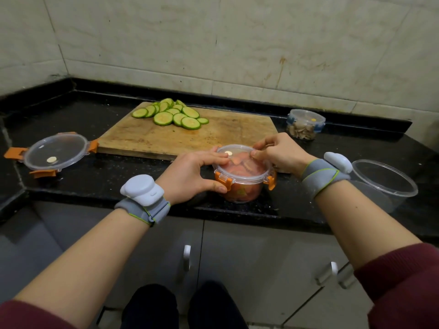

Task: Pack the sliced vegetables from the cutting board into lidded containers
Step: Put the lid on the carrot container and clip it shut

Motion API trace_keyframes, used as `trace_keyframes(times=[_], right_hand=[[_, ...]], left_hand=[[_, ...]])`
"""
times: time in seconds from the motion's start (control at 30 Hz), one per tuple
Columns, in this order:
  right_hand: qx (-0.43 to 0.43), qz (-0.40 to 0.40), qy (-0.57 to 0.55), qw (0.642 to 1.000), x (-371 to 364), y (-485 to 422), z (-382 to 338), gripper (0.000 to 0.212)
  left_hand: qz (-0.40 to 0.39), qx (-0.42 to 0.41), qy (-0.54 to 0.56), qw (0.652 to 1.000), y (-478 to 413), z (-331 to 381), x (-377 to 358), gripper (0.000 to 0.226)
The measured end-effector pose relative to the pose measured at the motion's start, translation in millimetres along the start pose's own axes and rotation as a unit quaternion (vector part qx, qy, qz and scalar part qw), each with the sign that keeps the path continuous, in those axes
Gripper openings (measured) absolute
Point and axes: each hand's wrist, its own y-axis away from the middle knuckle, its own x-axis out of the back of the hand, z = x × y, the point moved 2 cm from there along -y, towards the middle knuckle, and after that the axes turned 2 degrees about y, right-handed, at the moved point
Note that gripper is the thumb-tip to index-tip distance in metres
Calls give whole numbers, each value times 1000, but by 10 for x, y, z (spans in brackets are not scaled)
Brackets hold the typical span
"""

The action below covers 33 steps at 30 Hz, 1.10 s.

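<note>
Centre frame: small tub (pixel 242 186) of orange-red slices stood on black counter (pixel 95 172) at its front edge, just below the board (pixel 190 136); clear lid (pixel 240 162) sat on top, orange clips visible at front and rt. Left hand (pixel 192 176) clamped on tub's left side, thumb at front clip, fingers on lid; right hand (pixel 280 153) pinched lid's far-rt rim. Cucumber slices (pixel 171 113) heaped at board's upper-left corner. Spare lid (pixel 57 153) w/ orange clips lay flat at left, touching board; empty bowl (pixel 384 179) at rt; closed blue-clip tub (pixel 305 124) upper rt, pale pieces inside.
</note>
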Motion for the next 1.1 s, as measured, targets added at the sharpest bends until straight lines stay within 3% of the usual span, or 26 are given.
trace_keyframes(times=[0.17,0.4,0.47,0.57,0.7,0.8,1.1], right_hand=[[-6,-10,-13,1000,-20,28,-57,30],[-1,66,225,972,189,193,-292,36],[-20,62,279,958,257,284,-336,43],[-45,41,317,947,265,409,-368,49],[-81,3,237,968,242,466,-334,39],[-97,7,193,976,239,451,-308,37],[-126,5,43,991,236,408,-117,35]], left_hand=[[50,-10,-69,996,48,101,-88,65],[22,56,-9,998,54,187,-60,50],[1,80,7,997,2,223,-12,37],[38,116,-29,992,-114,238,-3,31],[92,165,-97,977,-293,190,-27,32],[90,200,-126,967,-384,123,-40,34],[94,221,-108,965,-392,99,-56,33]])
